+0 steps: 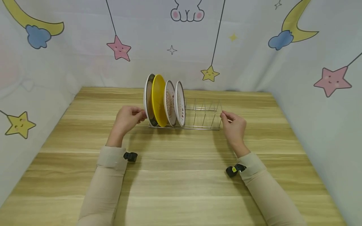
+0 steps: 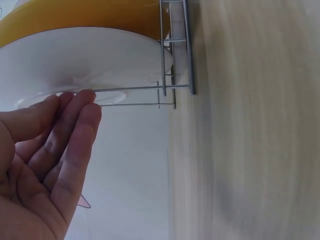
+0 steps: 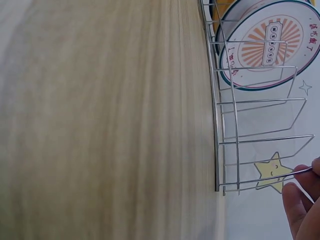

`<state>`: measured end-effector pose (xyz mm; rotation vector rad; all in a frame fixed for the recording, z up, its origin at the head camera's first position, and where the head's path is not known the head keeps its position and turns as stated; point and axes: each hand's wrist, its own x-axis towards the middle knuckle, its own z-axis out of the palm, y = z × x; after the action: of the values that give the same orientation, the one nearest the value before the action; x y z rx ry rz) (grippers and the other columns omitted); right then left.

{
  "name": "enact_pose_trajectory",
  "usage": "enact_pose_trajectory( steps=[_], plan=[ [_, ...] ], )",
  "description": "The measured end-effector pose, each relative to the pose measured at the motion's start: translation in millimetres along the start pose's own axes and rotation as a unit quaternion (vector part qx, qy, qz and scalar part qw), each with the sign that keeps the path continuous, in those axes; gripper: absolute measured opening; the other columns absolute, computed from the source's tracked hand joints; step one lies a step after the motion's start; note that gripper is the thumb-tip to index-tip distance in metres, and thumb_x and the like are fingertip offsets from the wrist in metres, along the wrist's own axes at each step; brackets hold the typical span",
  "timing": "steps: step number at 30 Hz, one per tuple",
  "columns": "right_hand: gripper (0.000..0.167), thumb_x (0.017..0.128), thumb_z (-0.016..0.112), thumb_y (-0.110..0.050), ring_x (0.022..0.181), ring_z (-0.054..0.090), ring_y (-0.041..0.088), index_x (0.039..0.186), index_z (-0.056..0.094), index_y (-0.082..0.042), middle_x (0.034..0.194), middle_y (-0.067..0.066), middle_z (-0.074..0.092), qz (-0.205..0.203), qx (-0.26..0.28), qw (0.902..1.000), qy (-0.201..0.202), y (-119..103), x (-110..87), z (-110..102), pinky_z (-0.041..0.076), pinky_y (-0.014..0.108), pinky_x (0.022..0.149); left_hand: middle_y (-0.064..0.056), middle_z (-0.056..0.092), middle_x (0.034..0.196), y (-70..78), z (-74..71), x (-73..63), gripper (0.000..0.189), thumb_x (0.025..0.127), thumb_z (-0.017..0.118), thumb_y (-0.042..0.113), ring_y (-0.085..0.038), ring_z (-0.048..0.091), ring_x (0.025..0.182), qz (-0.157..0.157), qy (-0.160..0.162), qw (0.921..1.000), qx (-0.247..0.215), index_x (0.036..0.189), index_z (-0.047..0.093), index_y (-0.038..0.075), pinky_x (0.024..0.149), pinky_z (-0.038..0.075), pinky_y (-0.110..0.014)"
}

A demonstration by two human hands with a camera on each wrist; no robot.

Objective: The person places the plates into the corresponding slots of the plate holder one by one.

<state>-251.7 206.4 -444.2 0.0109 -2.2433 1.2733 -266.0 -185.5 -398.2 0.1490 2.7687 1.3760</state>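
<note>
A metal wire dish rack [image 1: 202, 128] stands toward the back of the table, with plates on edge in its left part. From the left come a white plate with a dark patterned rim [image 1: 150, 97], a yellow plate [image 1: 159, 102] and two white plates with a printed pattern, the rightmost plate [image 1: 180, 105] showing its print in the right wrist view. My left hand [image 1: 129, 118] pinches the rack's left end wire, close beside the white plate's back [image 2: 100, 60]. At the other end, my right hand [image 1: 235, 128] pinches the end wire between thumb and fingers.
The wood-grain table [image 1: 175, 182] spreads in front of the rack. White fabric walls [image 1: 152, 40] with printed stars and moons enclose the back and both sides. Small black cameras [image 1: 130, 156] sit at both sleeve cuffs. The rack's right slots [image 3: 260, 120] hold no plates.
</note>
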Motion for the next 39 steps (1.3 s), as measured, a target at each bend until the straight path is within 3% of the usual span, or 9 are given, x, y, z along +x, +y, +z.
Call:
enact_pose_trajectory(
  steps=[6, 21, 28, 39],
  plan=[
    [0.015, 0.092, 0.07, -0.01, 0.081, 0.073, 0.024, 0.1, 0.077, 0.001, 0.09, 0.015, 0.074, 0.004, 0.008, 1.0, -0.002, -4, -2.5, -2, 0.05, 0.007, 0.062, -0.017, 0.072, 0.096, -3.8, -0.2, -11.8, 0.029, 0.101, 0.058, 0.024, -0.036, 0.067, 0.088, 0.005, -0.01, 0.9999, 0.003, 0.103, 0.075, 0.001, 0.073, 0.056, -0.034],
    [0.015, 0.092, 0.07, -0.01, 0.075, 0.07, 0.022, 0.095, 0.077, 0.002, 0.086, 0.013, 0.074, 0.033, 0.027, 0.9988, -0.023, -4, -10.3, -9, 0.051, 0.013, 0.061, -0.014, 0.073, 0.098, -6.1, 2.7, -41.6, 0.03, 0.101, 0.059, 0.026, -0.028, 0.068, 0.09, -0.006, -0.019, 0.9996, -0.02, 0.107, 0.073, 0.0, 0.073, 0.058, -0.03],
    [0.017, 0.093, 0.069, -0.012, 0.075, 0.07, 0.032, 0.092, 0.076, 0.003, 0.084, 0.013, 0.074, 0.041, 0.037, 0.9973, -0.049, -5, -16.8, -11, 0.05, 0.013, 0.057, -0.012, 0.073, 0.1, -3.6, 7.7, -53.4, 0.033, 0.101, 0.058, 0.026, -0.028, 0.068, 0.094, -0.023, -0.037, 0.9979, -0.049, 0.112, 0.071, -0.003, 0.077, 0.058, -0.033],
    [0.019, 0.094, 0.068, -0.012, 0.072, 0.067, 0.042, 0.09, 0.076, 0.005, 0.084, 0.017, 0.073, 0.052, 0.069, 0.9923, -0.089, -15, -29.0, -13, 0.05, 0.016, 0.053, -0.013, 0.073, 0.098, 2.9, 22.4, -64.4, 0.03, 0.1, 0.061, 0.026, -0.031, 0.067, 0.091, 0.012, -0.035, 0.998, -0.052, 0.105, 0.074, 0.0, 0.073, 0.058, -0.03]
  ],
)
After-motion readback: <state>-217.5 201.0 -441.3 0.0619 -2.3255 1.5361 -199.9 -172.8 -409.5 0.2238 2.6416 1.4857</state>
